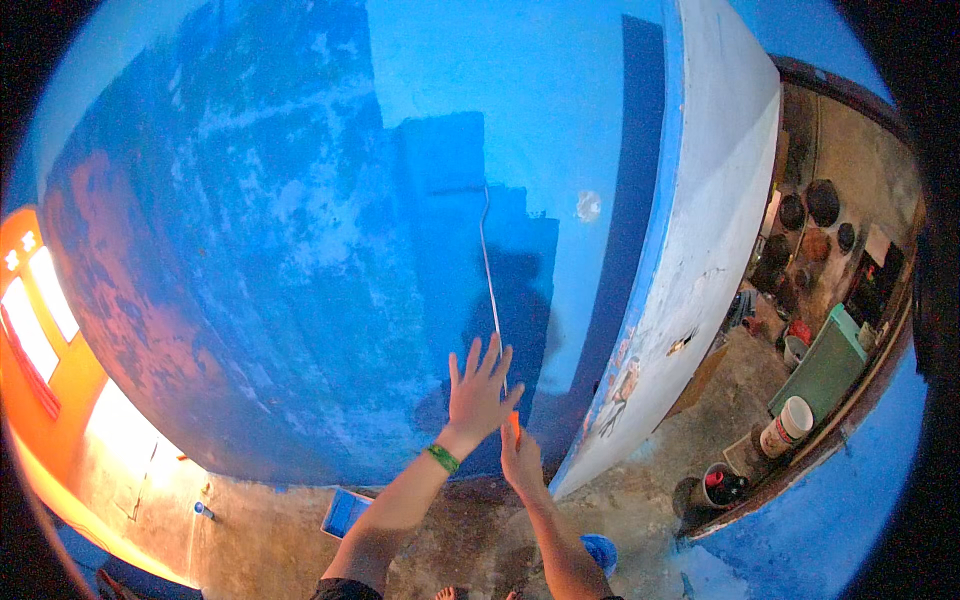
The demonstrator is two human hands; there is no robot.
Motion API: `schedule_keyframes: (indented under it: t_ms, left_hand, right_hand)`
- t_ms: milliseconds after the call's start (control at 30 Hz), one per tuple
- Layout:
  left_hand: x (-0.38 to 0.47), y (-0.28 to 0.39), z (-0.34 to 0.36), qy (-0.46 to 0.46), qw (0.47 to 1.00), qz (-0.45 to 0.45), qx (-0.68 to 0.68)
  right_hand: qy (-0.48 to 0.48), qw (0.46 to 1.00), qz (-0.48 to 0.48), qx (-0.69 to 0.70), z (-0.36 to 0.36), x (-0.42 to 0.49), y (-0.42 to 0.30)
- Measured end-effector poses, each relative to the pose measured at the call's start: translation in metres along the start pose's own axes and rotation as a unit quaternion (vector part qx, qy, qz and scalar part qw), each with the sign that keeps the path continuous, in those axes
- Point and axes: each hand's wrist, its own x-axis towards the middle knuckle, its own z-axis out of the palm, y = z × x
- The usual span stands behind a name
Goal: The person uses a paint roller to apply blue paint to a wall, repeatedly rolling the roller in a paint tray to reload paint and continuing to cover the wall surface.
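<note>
My right hand (523, 463) grips the orange handle (514, 426) of a paint roller. Its long thin metal rod (491, 281) runs upward and bends near the top. The roller head (459, 191) blends into the blue paint and is hard to make out. My left hand (478, 397) is raised with fingers spread, beside the rod's lower part; whether it touches the rod I cannot tell. A green band circles the left wrist. Before me stands a wall (315, 247) with darker blue over patchy older paint at left and a paler blue area (555, 135) at right.
A blue paint tray (346, 513) and a blue bucket (600, 553) sit on the concrete floor behind my arms. A small blue cup (202, 510) lies left. A white wall end (720, 187) projects at right; past it are a white bucket (787, 424) and a green panel (825, 367).
</note>
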Motion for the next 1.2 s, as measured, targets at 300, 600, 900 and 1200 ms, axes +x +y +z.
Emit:
schedule_keyframes:
  t_ms: [300,600,900,1200]
  left_hand:
    - [0.028,-0.009,-0.012,0.038,0.999,0.008,0.003]
    - [-0.010,0.004,-0.002,-0.009,0.999,-0.006,-0.035]
    - [0.034,0.031,-0.031,0.012,1.000,0.000,-0.025]
    - [0.024,0.038,0.008,-0.017,0.999,0.017,-0.024]
  right_hand:
    - [0.025,0.991,-0.109,0.070,0.007,0.024,-0.001]
    - [0.040,0.997,-0.065,0.013,0.006,-0.012,0.015]
    - [0.015,0.993,-0.054,0.100,-0.031,0.013,-0.005]
    - [-0.007,0.996,0.052,0.075,-0.044,0.016,0.044]
